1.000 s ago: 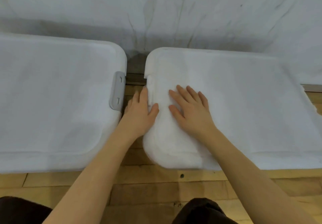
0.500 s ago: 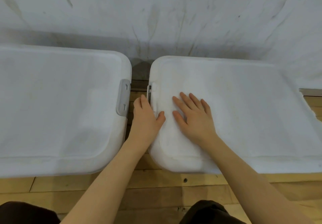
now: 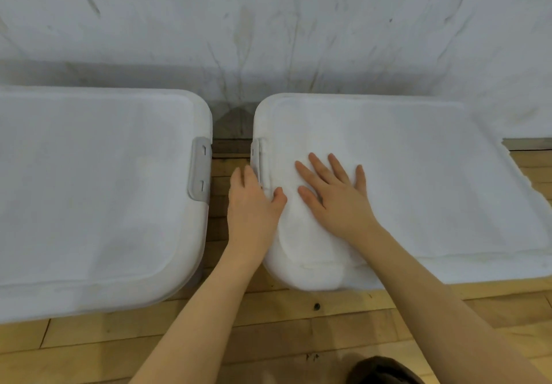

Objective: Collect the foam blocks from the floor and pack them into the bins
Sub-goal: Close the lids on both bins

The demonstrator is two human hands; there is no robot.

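White, smooth plastic is lying under my right hand (image 3: 334, 201). I am pressing that hand flat on the lid of the right bin (image 3: 418, 180), with my fingers straight and spread wide. My left hand (image 3: 252, 207) is resting at the lid's left edge. Its thumb is sitting on top of the lid and its fingers are reaching down the side, by a grey clip (image 3: 255, 159). I cannot tell if those fingers are curling under the edge.

Both bins are wearing their lids. The left bin (image 3: 89, 192) is sitting just beside the right one, with a thin gap between them. Its lid is white, with round corners and a flat grey latch (image 3: 199, 171) on its side.

I am not seeing any words or labels on the bins. No foam blocks are showing.

Both bins are sitting on a yellow wood floor (image 3: 268, 333) made of long boards. A white wall (image 3: 268, 25) with dark scuff marks is standing behind them.
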